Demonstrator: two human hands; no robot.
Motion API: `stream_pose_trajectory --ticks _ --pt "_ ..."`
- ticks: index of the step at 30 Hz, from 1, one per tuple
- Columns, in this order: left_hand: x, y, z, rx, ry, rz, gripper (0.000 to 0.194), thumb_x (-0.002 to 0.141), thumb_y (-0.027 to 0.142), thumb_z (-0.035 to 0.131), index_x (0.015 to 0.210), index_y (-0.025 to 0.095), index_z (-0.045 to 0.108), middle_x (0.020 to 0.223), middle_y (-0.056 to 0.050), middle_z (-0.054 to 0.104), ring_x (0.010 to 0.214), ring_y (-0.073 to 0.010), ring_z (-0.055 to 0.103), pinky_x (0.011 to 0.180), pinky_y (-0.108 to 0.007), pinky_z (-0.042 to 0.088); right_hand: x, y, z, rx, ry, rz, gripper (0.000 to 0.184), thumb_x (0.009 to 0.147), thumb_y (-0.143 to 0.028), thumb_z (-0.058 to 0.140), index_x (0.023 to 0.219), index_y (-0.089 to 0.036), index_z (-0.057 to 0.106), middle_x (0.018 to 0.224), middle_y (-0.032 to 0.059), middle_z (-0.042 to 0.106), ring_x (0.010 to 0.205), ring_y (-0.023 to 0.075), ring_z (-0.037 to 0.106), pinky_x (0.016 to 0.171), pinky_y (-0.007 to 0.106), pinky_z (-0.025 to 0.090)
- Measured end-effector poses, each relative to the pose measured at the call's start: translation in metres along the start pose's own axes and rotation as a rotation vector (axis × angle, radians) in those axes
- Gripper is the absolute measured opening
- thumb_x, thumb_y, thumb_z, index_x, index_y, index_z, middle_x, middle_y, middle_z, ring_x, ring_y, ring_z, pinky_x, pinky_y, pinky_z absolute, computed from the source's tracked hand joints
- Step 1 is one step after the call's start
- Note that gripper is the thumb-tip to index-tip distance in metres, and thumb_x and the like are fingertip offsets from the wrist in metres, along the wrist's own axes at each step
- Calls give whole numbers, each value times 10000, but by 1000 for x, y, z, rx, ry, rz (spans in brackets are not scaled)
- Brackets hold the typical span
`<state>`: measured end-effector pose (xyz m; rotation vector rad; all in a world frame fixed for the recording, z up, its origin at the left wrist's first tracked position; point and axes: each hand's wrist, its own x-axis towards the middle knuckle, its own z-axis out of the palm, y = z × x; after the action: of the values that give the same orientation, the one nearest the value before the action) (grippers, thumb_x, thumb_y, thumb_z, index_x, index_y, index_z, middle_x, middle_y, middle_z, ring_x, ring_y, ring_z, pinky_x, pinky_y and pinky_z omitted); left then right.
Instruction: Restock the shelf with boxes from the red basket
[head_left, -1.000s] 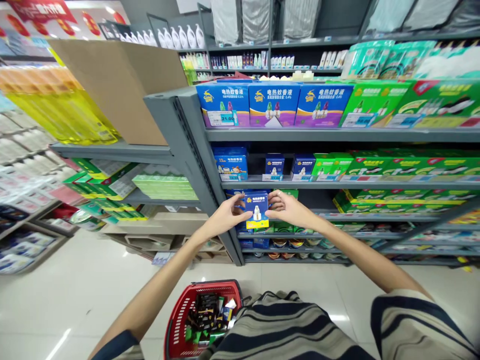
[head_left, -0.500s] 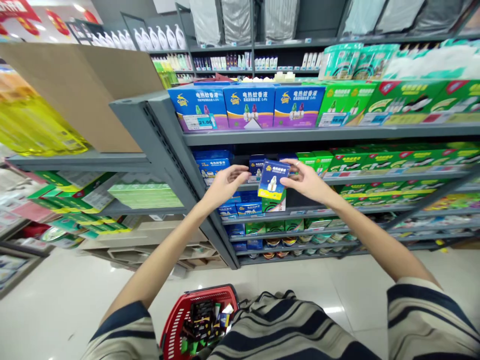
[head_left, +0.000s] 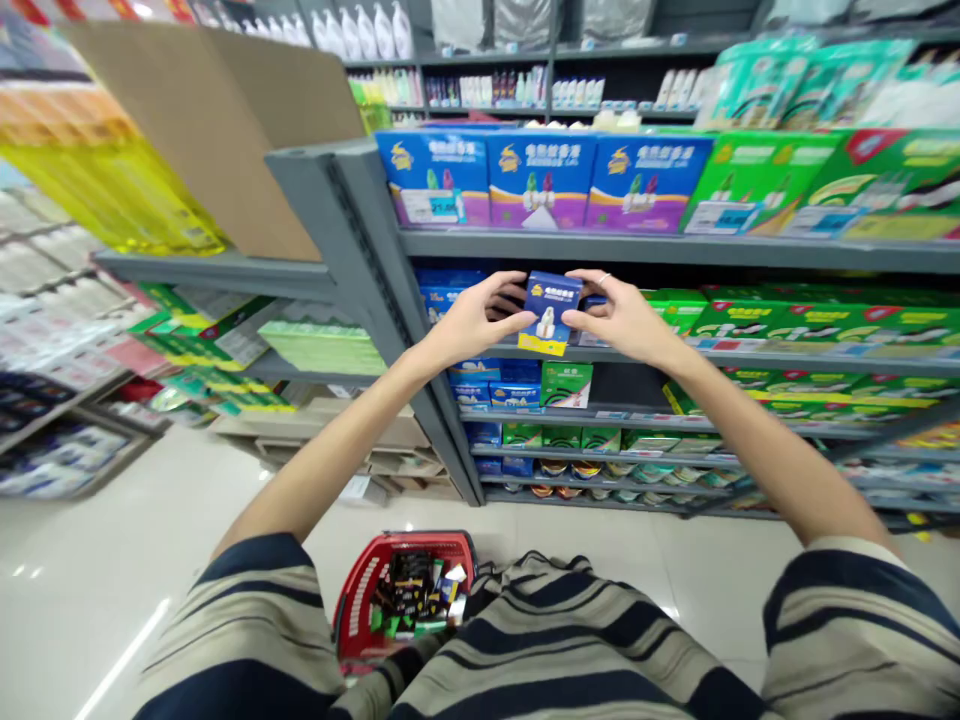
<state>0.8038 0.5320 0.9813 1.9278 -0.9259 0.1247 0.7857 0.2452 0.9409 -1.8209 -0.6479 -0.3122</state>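
A small blue and yellow box of electric mosquito repellent liquid [head_left: 550, 313] is held up in front of the shelf edge, tilted slightly. My left hand [head_left: 476, 320] grips its left side and my right hand [head_left: 619, 318] grips its right side. Its back is hidden from me. Directly below my hands, a red plastic shopping basket [head_left: 382, 590] sits close to my striped shirt [head_left: 540, 640], holding several dark packets [head_left: 412, 590].
Grey metal shelving [head_left: 360, 240] stands ahead, stocked with blue repellent boxes [head_left: 540, 180] and green boxes [head_left: 765, 185]. Lower shelves hold more small boxes and tins. A cardboard box [head_left: 202, 130] and yellow bottles [head_left: 97, 170] are at left, above a tiled floor [head_left: 150, 520].
The box has risen with both hands, from the lower shelf rows to just above the shelf edge, and it stands less tilted. The basket has moved slightly closer to my body.
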Motion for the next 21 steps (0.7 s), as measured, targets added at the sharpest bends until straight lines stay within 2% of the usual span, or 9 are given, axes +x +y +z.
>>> stream_pose_trajectory --ticks 3,8,13,17,21 --pt "-13 -1 -8 33 1 33 715 932 490 898 1524 176 647 1344 -165 770 1119 -276 779 1017 -457 650 2 0 1 -25 -24 -56 829 886 -647 946 1548 -248 646 1358 108 741 989 287 811 851 429 750" --pt "-20 -6 -14 91 -10 68 736 966 532 869 1573 193 626 1374 -162 760 1182 -306 772 1027 -477 655 12 -2 -4 -68 -62 -112 878 869 -671 964 1570 -251 641 1341 110 737 1066 313 806 964 504 737" --pt "-1 -20 -1 85 38 43 873 964 521 868 1713 252 511 1446 -161 730 1094 -281 792 958 -419 677 19 7 -6 -155 -19 -106 868 862 -667 951 1546 -222 657 1189 108 774 1057 319 789 1023 523 721" --pt "18 -35 12 129 78 -1 817 953 443 870 1678 226 561 1379 -151 756 1038 -259 795 962 -407 682 20 21 -1 -154 42 -77 820 888 -597 919 1556 -224 623 1180 98 793 1040 312 788 1030 523 711" --pt "25 -44 17 134 117 -32 760 946 340 835 1650 199 586 1390 -150 746 1008 -227 793 946 -382 682 23 26 -1 -240 54 -94 719 928 -508 877 1529 -206 622 1237 115 805 1091 322 781 1045 541 679"
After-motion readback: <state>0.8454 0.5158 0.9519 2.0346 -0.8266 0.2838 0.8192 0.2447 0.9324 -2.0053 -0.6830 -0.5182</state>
